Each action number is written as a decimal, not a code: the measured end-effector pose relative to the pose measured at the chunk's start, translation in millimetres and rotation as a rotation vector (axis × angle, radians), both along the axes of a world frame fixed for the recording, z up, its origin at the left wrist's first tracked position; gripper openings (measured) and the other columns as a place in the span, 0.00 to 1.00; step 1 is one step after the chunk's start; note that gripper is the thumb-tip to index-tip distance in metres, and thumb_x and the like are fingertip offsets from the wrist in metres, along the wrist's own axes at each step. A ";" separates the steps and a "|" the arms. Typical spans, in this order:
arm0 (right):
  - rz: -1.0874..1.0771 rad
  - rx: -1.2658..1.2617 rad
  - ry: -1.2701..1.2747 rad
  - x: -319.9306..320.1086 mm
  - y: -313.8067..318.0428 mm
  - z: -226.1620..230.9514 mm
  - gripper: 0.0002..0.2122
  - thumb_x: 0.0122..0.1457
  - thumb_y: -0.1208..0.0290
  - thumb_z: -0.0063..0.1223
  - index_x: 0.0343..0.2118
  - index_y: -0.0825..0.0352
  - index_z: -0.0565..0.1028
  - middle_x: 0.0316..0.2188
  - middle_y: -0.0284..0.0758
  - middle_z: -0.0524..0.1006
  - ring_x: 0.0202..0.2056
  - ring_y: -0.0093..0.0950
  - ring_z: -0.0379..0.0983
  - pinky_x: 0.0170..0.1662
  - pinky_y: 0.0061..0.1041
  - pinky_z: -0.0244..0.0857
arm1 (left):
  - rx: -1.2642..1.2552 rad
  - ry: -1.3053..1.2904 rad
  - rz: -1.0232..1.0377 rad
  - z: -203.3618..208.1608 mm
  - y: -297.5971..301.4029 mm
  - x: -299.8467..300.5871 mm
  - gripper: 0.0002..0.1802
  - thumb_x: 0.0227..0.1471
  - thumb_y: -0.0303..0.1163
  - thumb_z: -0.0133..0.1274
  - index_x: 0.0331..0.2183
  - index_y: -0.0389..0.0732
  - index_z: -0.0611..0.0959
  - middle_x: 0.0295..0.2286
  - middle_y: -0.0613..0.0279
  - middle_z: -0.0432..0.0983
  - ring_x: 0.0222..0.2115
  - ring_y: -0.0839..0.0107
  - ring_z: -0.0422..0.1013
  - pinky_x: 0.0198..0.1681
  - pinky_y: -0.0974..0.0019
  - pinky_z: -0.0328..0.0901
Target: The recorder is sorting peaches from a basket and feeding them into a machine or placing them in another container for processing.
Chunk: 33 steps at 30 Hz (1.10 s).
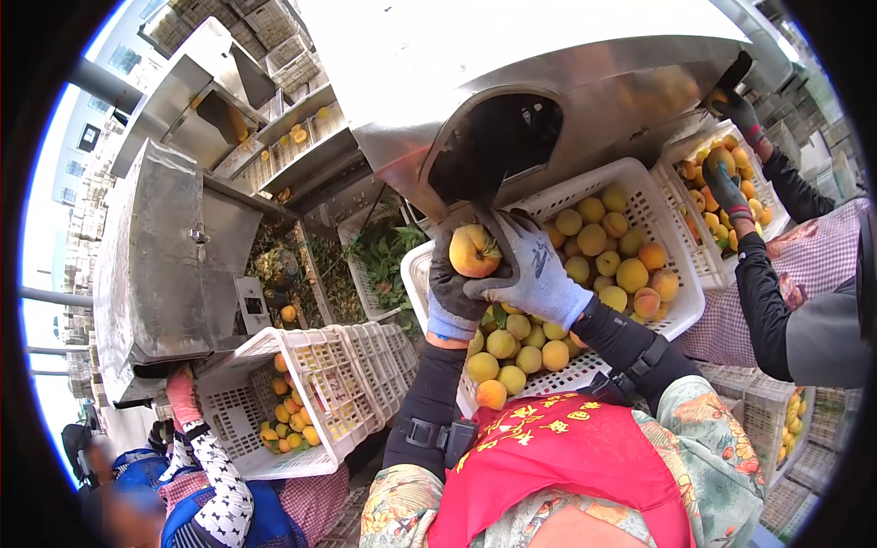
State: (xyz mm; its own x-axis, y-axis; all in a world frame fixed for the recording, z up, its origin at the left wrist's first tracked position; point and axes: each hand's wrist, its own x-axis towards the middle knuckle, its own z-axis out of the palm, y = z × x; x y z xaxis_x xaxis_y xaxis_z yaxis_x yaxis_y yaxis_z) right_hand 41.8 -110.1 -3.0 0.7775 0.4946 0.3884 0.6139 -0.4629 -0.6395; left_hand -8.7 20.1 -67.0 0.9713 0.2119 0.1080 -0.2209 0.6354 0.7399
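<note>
"What is nearest?"

"The wearer's red apron (557,466), then two gloved hands raised at mid-view. The left hand (449,290) has its fingers closed around a yellow peach (473,251) with a red blush. The right hand (534,260) curves in from the other side, thumb beneath. Whether its fingers grip too, I cannot tell; the dark glove tips blend together."

"Where is the peach?"

"Between the hands, above the left edge of a white slotted crate (687,239) that holds many loose peaches (598,242)."

"How is it best handled?"

"In my judgement, with a light, cupped hold: pressure spread across the fingers, since a hard thumb tip could bruise the flesh. Turning it low over the crate would soften any slip."

"And farther off?"

"Just past the crate, a metal hood (512,55) with a dark opening. To the right, a co-worker's gloved hand (728,194) holds another peach; to the left, a co-worker's pink-gloved hand (183,397) reaches under a metal box (151,265). Stacked crates (274,32) stand beyond."
</note>
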 end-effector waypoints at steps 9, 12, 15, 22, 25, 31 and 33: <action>-0.190 0.049 -0.115 35.1 -3.7 -2.1 0.40 0.37 0.60 0.70 0.56 0.68 0.65 0.50 0.47 0.70 0.53 0.47 0.63 0.59 0.42 0.54 | 0.223 0.613 -0.357 -57.2 2.5 -15.7 0.24 0.55 0.37 0.55 0.52 0.38 0.72 0.42 0.59 0.75 0.41 0.70 0.72 0.44 0.68 0.67; -0.261 0.056 -0.145 50.2 4.9 -11.9 0.38 0.37 0.61 0.70 0.54 0.68 0.67 0.51 0.47 0.69 0.54 0.47 0.62 0.58 0.43 0.56 | 1.478 0.467 -0.658 -78.6 -11.8 -42.7 0.36 0.42 0.47 0.60 0.53 0.46 0.73 0.48 0.50 0.71 0.47 0.58 0.69 0.50 0.59 0.63; -0.238 -0.031 -0.343 105.8 22.7 -46.3 0.34 0.40 0.63 0.68 0.52 0.67 0.69 0.52 0.47 0.68 0.54 0.47 0.62 0.57 0.42 0.58 | 1.855 0.316 -0.872 -69.2 -34.6 -54.4 0.41 0.40 0.47 0.58 0.57 0.46 0.68 0.51 0.43 0.65 0.52 0.46 0.63 0.53 0.48 0.59; -0.112 0.190 -0.163 80.4 -0.2 -10.2 0.18 0.51 0.68 0.57 0.47 0.57 0.74 0.47 0.45 0.72 0.46 0.46 0.69 0.50 0.37 0.64 | 2.142 0.103 -0.843 -92.2 -43.6 -35.2 0.40 0.37 0.46 0.63 0.54 0.48 0.71 0.45 0.51 0.71 0.46 0.53 0.68 0.45 0.49 0.64; 0.308 -0.231 0.306 41.7 -55.3 -66.6 0.23 0.52 0.65 0.56 0.53 0.54 0.70 0.48 0.42 0.72 0.49 0.43 0.68 0.54 0.39 0.60 | 2.116 0.149 -0.906 -87.3 -46.8 -30.9 0.38 0.37 0.44 0.62 0.52 0.48 0.73 0.45 0.53 0.72 0.45 0.54 0.69 0.47 0.50 0.63; 0.369 -1.123 0.142 -3.7 -106.7 -156.0 0.32 0.47 0.71 0.53 0.59 0.51 0.62 0.57 0.37 0.64 0.56 0.41 0.62 0.57 0.45 0.56 | 2.145 0.076 -0.782 -103.4 -56.4 -37.9 0.33 0.38 0.40 0.59 0.49 0.42 0.74 0.41 0.53 0.76 0.44 0.54 0.71 0.48 0.49 0.62; 0.287 -0.863 0.248 3.1 -120.3 -153.6 0.33 0.45 0.72 0.56 0.59 0.52 0.63 0.57 0.37 0.64 0.56 0.39 0.62 0.58 0.41 0.56 | 2.057 0.195 -0.817 -77.3 -53.1 -28.0 0.30 0.39 0.38 0.58 0.48 0.42 0.75 0.41 0.52 0.76 0.43 0.55 0.71 0.48 0.50 0.63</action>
State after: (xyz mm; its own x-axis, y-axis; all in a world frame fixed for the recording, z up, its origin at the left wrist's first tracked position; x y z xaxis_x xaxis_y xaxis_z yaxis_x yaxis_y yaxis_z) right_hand 44.9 -230.4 -156.6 0.5925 0.7196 -0.3621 0.6704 -0.6897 -0.2737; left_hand -36.6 -33.0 -144.3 0.7866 -0.3685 -0.4955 -0.2546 -0.9246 0.2834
